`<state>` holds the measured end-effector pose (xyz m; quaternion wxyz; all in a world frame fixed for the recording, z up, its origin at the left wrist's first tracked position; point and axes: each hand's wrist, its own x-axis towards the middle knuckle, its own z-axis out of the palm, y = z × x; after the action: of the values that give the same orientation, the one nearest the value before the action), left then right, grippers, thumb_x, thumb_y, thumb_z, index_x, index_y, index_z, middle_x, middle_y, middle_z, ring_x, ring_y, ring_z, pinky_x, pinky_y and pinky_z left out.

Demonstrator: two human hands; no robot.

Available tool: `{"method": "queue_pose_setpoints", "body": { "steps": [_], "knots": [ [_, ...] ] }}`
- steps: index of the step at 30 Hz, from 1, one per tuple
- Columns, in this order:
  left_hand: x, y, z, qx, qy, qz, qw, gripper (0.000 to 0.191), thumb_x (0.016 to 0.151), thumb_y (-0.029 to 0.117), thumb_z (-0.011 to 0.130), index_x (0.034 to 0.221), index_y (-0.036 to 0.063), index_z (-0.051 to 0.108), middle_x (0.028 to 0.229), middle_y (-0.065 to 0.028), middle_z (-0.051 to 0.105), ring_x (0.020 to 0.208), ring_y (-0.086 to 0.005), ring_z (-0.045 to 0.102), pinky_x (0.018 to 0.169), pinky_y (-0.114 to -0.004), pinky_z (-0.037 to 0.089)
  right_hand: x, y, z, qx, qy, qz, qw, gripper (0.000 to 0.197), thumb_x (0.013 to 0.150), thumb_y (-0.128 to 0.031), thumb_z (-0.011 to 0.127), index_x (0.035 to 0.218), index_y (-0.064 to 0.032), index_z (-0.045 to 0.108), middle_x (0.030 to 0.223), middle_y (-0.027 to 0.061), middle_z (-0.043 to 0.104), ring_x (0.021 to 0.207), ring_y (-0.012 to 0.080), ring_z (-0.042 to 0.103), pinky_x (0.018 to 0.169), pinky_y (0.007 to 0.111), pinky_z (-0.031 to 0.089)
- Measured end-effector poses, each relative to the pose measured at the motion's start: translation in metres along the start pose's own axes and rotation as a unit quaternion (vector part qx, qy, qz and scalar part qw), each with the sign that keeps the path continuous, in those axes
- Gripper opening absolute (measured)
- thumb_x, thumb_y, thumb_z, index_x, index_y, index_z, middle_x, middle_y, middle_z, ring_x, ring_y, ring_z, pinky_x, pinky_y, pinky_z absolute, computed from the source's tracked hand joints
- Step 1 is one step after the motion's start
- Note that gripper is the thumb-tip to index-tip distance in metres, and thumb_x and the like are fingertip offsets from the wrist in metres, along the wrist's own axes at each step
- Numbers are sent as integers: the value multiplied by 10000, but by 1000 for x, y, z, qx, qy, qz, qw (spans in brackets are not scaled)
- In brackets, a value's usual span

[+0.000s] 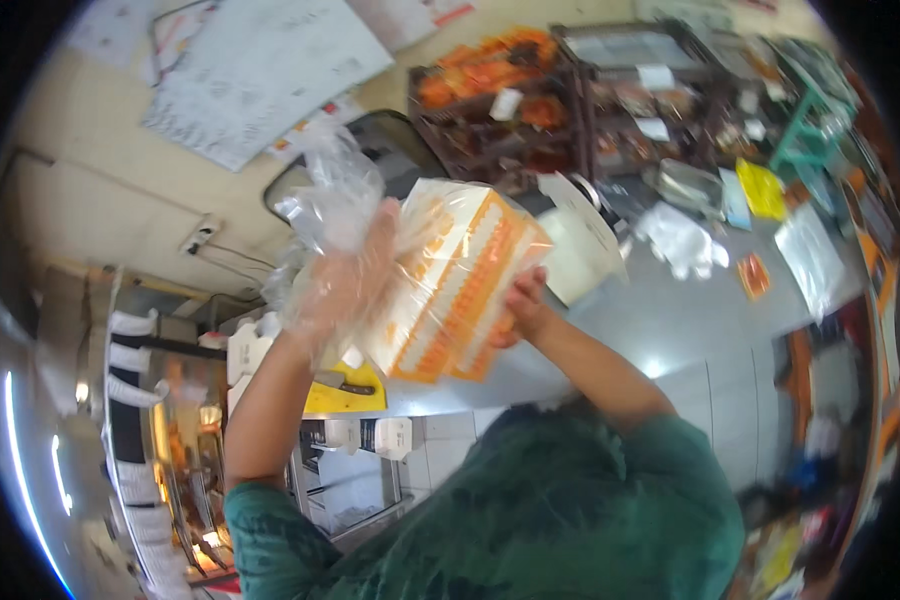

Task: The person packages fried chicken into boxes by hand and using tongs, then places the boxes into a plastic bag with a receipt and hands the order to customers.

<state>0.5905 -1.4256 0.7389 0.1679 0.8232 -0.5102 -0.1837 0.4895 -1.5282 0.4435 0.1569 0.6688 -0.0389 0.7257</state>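
Two white and orange cardboard boxes [450,277], side by side at a tilt, are held up above the metal counter. A clear plastic bag [341,180] bunches at their upper left and seems to wrap part of them; how far it covers them is blurred. My left hand [349,277] shows through the bag's film, gripping the bag against the boxes' left side. At the right side, my right hand [523,307] has its fingers curled around the boxes' lower edge.
Below lies a yellow cutting board [371,401] with a knife [356,388]. An opened white carton [581,247] stands behind the boxes. On the steel counter [607,322] are a crumpled plastic glove [682,240] and a small orange packet [754,276]. Dark crates [495,127] hold packaged goods.
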Motion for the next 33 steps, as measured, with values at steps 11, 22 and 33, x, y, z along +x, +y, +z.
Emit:
{"method": "queue_pose_setpoints", "body": {
  "steps": [11, 22, 33],
  "knots": [
    [-61, 57, -85, 200, 212, 300, 908, 316, 995, 301, 484, 1096, 28, 605, 997, -134, 616, 872, -326, 574, 755, -424, 481, 87, -64, -24, 625, -62, 620, 470, 659, 868, -438, 640, 1435, -295, 339, 1487, 156, 372, 1308, 354, 447, 1142, 543, 257],
    [-40, 26, -63, 245, 333, 378, 828, 368, 1018, 395, 462, 1001, 64, 624, 932, -106, 604, 815, -286, 547, 725, -405, 453, 90, -35, -26, 727, -57, 629, 269, 723, 879, -493, 612, 1475, -238, 292, 1497, 135, 374, 1320, 318, 449, 1130, 519, 293],
    [-35, 13, -72, -257, -107, 109, 954, 436, 980, 461, 526, 1007, 39, 631, 930, -44, 606, 826, -138, 551, 743, -313, 470, 94, -38, -48, 722, -97, 662, 174, 799, 891, -547, 585, 1514, -181, 245, 1507, 115, 377, 1332, 281, 451, 1118, 494, 329]
  ]
}}
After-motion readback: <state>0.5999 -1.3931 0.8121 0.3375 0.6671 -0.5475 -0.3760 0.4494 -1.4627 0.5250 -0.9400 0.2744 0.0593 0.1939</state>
